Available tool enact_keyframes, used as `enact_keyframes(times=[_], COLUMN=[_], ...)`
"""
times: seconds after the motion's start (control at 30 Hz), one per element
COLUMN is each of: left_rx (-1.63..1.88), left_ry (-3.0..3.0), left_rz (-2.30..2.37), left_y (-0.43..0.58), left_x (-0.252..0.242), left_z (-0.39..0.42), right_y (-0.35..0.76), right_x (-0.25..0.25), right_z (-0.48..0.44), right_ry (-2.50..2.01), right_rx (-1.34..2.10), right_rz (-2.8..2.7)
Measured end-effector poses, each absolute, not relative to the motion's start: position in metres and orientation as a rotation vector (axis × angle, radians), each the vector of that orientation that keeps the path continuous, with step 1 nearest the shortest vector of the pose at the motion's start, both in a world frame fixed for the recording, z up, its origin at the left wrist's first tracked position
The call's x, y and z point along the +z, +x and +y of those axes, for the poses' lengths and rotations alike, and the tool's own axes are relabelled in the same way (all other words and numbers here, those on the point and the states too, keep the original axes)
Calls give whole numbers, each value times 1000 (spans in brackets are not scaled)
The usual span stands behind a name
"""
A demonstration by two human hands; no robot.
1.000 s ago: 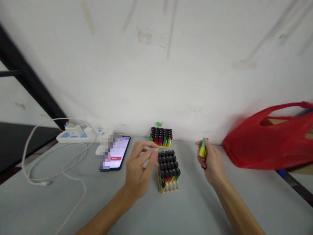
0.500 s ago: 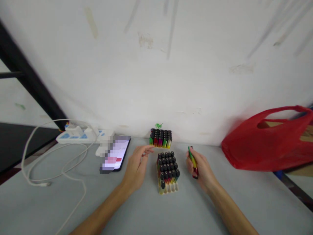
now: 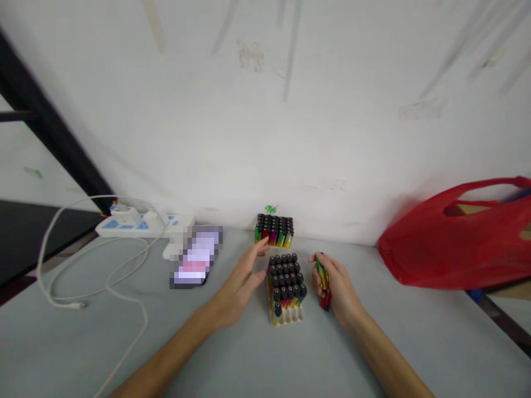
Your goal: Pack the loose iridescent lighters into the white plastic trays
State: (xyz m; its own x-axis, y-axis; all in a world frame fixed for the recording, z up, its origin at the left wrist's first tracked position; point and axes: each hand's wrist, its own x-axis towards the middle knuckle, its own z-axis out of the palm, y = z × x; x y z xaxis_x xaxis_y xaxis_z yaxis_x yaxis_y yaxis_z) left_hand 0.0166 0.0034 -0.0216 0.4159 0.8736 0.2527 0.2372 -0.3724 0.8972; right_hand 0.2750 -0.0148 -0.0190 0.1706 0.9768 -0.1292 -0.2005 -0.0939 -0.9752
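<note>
A pale slotted tray (image 3: 286, 320) stands in front of me. Rows of black-topped, brightly coloured lighters (image 3: 287, 279) fill its far part, and one stands alone in the front left slot. My left hand (image 3: 243, 282) is at the tray's left side, fingers stretched out and holding nothing, thumb close to the lighters. Right of the tray, my right hand (image 3: 336, 282) is closed around green-yellow and red lighters (image 3: 323, 282); the palm hides how many. A second block of upright lighters (image 3: 274, 231) stands behind, against the wall, its front left partly covered by my left fingertips.
A phone (image 3: 197, 258) lies to the left, near a white power strip (image 3: 145, 225) with plugs in it. White cable (image 3: 143, 315) loops over the grey table (image 3: 249, 365). At the right sits a red bag (image 3: 440, 249). The white wall (image 3: 265, 138) bounds the back.
My left hand has moved right, toward the tray, its fingers spreading. My right hand has shifted slightly left with the lighters, which have turned in its grasp. The view has tilted slightly.
</note>
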Motion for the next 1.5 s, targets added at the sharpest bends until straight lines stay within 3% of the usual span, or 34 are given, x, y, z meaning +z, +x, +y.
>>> enact_keyframes(times=[0.23,0.6,1.13,1.5], left_rx=[808,511,559,568], left_ry=[1894,2048,2074,2079], left_rz=[955,927,975,990], left_y=[9,9,18,16], left_x=[-23,-8,-16,-22], left_z=[1,0,-4,-2], right_y=[281,285,278,268], right_x=[-23,-28,-3,-8], right_z=[-11,-7,-21,-27], right_ry=[-1252,-1169,-926,-1022], right_rx=[1041,1014,1602,1544], right_rz=[-948,-897,-806,-782])
